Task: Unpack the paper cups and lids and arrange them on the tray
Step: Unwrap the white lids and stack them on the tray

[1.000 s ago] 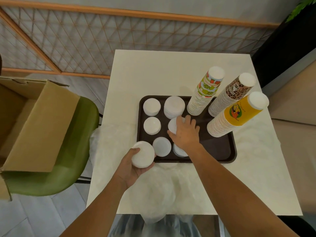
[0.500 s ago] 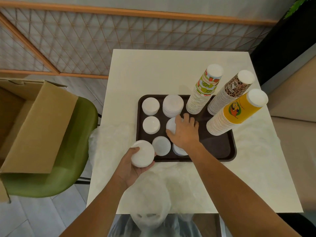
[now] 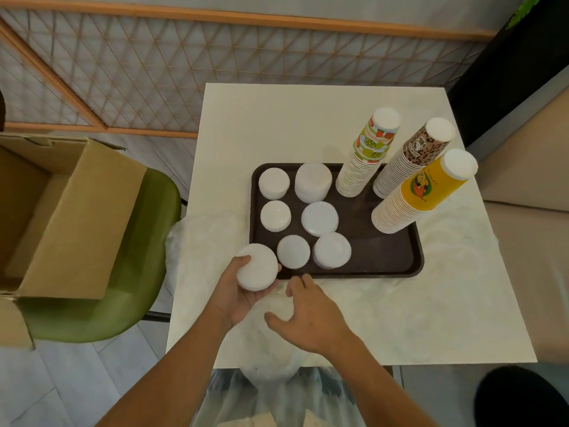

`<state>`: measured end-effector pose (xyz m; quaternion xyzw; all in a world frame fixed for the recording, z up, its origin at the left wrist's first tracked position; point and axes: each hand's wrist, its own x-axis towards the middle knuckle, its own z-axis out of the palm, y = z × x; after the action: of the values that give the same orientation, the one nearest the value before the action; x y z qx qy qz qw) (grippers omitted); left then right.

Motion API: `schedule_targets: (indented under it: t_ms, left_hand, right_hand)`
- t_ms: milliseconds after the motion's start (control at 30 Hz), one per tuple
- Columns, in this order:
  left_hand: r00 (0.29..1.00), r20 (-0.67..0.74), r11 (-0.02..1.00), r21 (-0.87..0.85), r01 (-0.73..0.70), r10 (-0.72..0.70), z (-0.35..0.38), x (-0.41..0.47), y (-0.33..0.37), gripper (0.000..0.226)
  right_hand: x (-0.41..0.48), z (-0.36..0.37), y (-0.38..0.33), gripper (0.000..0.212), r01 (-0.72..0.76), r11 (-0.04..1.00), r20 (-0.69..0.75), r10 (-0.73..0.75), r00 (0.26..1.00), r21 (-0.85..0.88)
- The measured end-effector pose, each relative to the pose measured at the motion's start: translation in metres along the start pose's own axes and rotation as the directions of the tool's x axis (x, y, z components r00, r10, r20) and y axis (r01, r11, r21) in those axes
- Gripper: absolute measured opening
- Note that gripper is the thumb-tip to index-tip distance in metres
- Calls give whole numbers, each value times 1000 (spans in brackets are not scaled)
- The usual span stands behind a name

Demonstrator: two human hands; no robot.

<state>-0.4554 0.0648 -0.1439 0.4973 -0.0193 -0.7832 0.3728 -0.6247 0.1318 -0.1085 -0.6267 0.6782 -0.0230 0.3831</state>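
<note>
A dark brown tray (image 3: 385,260) lies on the white table. Several small stacks of white lids (image 3: 319,218) cover its left half. Three tall stacks of upturned paper cups stand on its right: a fruit-print stack (image 3: 368,155), a brown leopard-print stack (image 3: 411,158) and a yellow stack (image 3: 421,192). My left hand (image 3: 234,294) holds a stack of white lids (image 3: 257,267) just off the tray's near left corner. My right hand (image 3: 311,315) hovers empty, fingers spread, above clear plastic wrap (image 3: 277,362) near the table's front edge.
Crumpled clear plastic wrap (image 3: 200,241) lies over the table's left and front parts. An open cardboard box (image 3: 70,211) sits on a green chair (image 3: 147,272) to the left. A lattice screen (image 3: 154,72) stands behind, and a beige bench (image 3: 529,241) on the right.
My right hand has let go of the lids on the tray and pulled back toward me, to just right of my left hand. The left hand still holds its lid stack.
</note>
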Motion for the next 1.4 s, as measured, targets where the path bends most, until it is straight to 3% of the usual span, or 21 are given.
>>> schedule_targets:
  t_ms: [100, 200, 267, 433, 600, 800, 867, 933, 1000, 1067, 1133, 1233, 1400]
  left_hand:
    - [1000, -1, 1000, 13, 9, -9, 3, -2, 3, 60]
    - [1000, -19, 1000, 26, -2, 2, 5, -4, 6, 52]
    - [999, -42, 998, 60, -15, 17, 7, -5, 10, 46]
    - [994, -90, 928, 370, -30, 68, 9, -8, 23, 21]
    - [1000, 15, 838, 546, -17, 11, 17, -13, 31, 55]
    - [990, 102, 809, 587, 20, -99, 40, -20, 26, 43]
    - [991, 100, 792, 611, 13, -93, 48, -22, 22, 33]
    - [994, 90, 793, 609, -2, -67, 55, -24, 17, 32]
    - [997, 75, 793, 607, -51, 7, 63, -26, 13, 30]
    - [992, 48, 768, 629, -120, 116, 73, -30, 11, 24]
    - [980, 28, 758, 630, -168, 195, 84, -33, 8, 20]
    - [969, 32, 736, 645, -207, 244, 99, -35, 6, 22]
    - [954, -19, 718, 663, -212, 299, 122, -34, 0, 56]
  right_hand:
    - [0, 11, 4, 64, -17, 995, 59, 23, 998, -100]
    - [3, 12, 6, 38, 5, 978, 64, 9, 998, -209]
    - [5, 11, 10, 23, 6, 981, 46, 3, 999, -193]
    - [9, -8, 21, 11, 10, 983, -1, -9, 1000, 183]
    - [20, -37, 30, 12, -97, 854, -25, 128, 991, 511]
    - [37, -44, 30, 15, -166, 714, 28, 201, 979, 680]
    - [38, -45, 31, 18, -168, 716, 24, 208, 978, 678]
    - [38, -47, 32, 18, -126, 724, -46, 212, 976, 678]
    - [35, -49, 30, 13, -31, 754, -220, 230, 948, 657]
    - [27, -52, 28, 21, 114, 854, -475, 167, 864, 508]
    - [22, -56, 26, 40, 263, 910, -574, -33, 818, 321]
    - [23, -62, 24, 63, 347, 912, -406, -238, 882, 220]
    - [33, -72, 28, 91, 397, 869, -315, -304, 899, 295]
